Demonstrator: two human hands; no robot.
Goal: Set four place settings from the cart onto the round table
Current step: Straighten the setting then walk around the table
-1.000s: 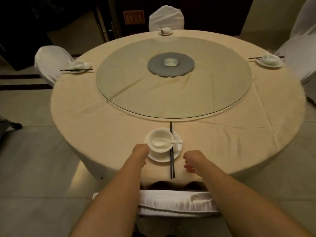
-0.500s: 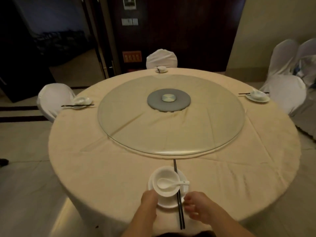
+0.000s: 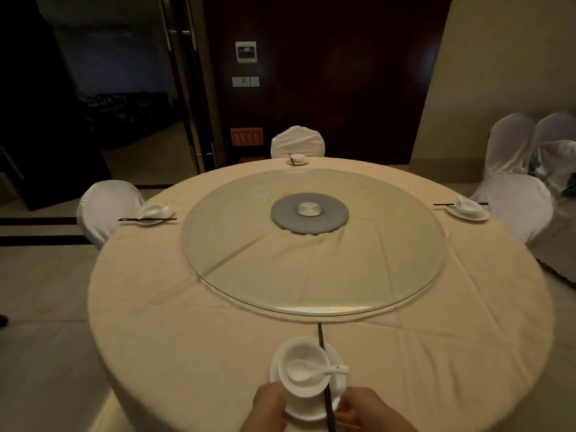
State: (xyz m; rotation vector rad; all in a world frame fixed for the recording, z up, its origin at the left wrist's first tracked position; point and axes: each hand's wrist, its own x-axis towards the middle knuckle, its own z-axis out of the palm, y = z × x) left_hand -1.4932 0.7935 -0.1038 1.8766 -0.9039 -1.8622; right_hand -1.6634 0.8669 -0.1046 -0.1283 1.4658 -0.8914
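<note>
White-covered chairs (image 3: 297, 141) are standing around, more (image 3: 530, 145) are bunching by the right wall, and a dark doorway (image 3: 103, 88) is showing behind.

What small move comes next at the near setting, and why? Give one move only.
Probably let go of the near plate and draw both hands back. The left hand and right hand sit at its near rim, the bowl with its spoon stands on it, and the chopsticks lie across its right side. Three other settings already stand at the left, far and right chairs, so little seems left.
</note>
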